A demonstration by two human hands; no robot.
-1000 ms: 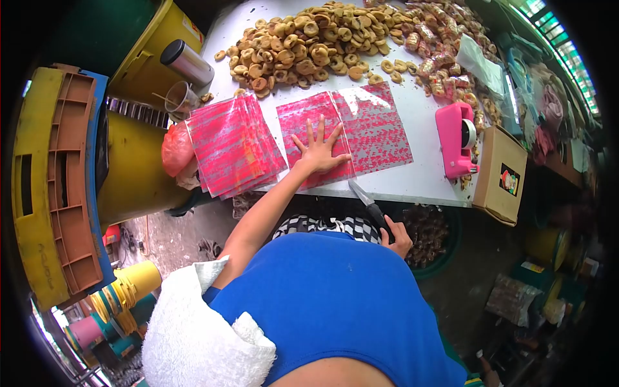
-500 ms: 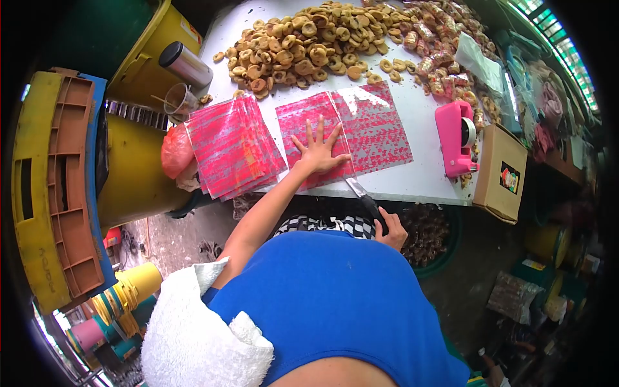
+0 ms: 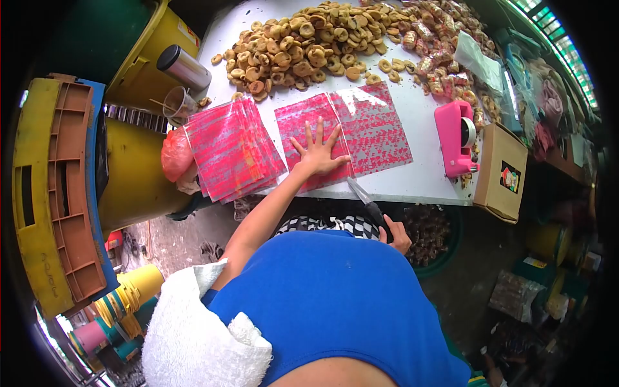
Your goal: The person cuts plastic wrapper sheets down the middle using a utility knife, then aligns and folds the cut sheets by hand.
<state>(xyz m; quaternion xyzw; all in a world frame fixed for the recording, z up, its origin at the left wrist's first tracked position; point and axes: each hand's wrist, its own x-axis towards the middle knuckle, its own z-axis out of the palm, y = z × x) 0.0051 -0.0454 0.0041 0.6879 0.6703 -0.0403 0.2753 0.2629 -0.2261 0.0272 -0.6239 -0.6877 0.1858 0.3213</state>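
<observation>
Both hands are at the front edge of the work surface: the left hand (image 3: 316, 155) lies flat with fingers and thumb spread wide, gripping nothing, while the right hand (image 3: 396, 237) is curled at the black handle of a knife (image 3: 366, 200), partly hidden, so I cannot tell how each finger sits.

Largest of what surrounds them is the white table (image 3: 429, 164), which stretches away from the person. Across its far side spreads a heap of brown, ring-like pieces (image 3: 303, 48), with a few loose ones scattered along its near edge. To the right of that heap, and meeting it, is a pile of wrapped packets (image 3: 442, 58) in clear and red film.

Nearer the person, a stack of printed sheets (image 3: 229, 151) — pink on clear plastic, slightly fanned — lies on the left part of the table. Just beside it is the printed plastic under the left hand, in two panels: the left panel (image 3: 293, 122) is pressed by the palm, and the right panel (image 3: 377, 132) lies flat beyond a pale line between them.

At the right end stands a cardboard box (image 3: 493, 171), and beside it a pink tape dispenser (image 3: 450, 142). The knife, slimmest of all, slants up from the right hand — its tip at the near end of that pale line.
</observation>
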